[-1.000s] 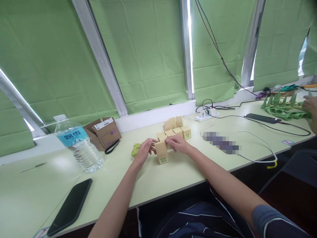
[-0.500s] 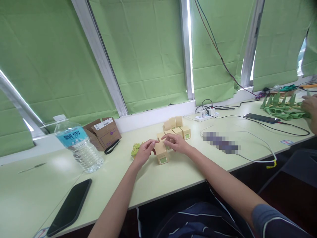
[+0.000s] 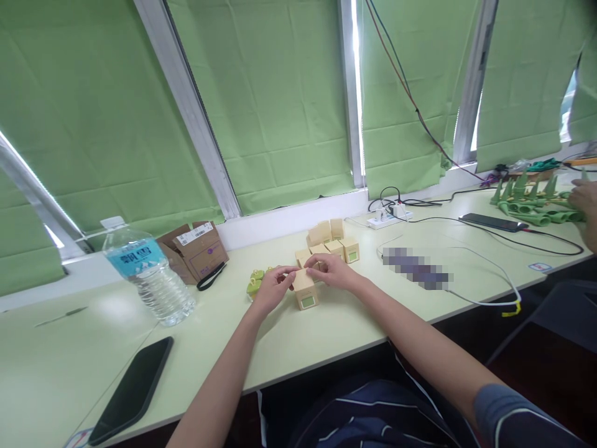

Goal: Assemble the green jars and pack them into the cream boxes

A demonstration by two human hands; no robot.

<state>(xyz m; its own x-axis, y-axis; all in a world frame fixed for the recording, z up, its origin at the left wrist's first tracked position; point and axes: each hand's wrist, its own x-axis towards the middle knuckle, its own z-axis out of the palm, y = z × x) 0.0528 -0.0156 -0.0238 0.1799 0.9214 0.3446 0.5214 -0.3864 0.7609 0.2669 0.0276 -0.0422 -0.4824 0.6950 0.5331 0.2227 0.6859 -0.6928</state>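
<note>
A small tan cardboard box (image 3: 305, 291) with a little window in its front stands on the table between my hands. My left hand (image 3: 274, 290) is closed at the box's upper left edge, thumb on the top. From behind and the right, my right hand (image 3: 330, 272) curls its fingers onto the rear top edge. The box's back and far side are hidden. Several similar boxes (image 3: 351, 251) sit in a group just behind, some with raised flaps (image 3: 336, 229). Beside my left hand lie several small green items with yellowish loops (image 3: 254, 286), partly covered.
To the left are a large water bottle (image 3: 156, 280), an open brown carton (image 3: 198, 255) and a black phone (image 3: 133, 389). A power strip (image 3: 389, 218), cables and another phone (image 3: 493, 223) lie rightward. At far right, another person's hand (image 3: 585, 202) is by green cone-shaped pieces (image 3: 532, 205).
My fingers have shifted slightly on the box top, with the left thumb moved a little right and the hands nearer each other. The box stays in the same place.
</note>
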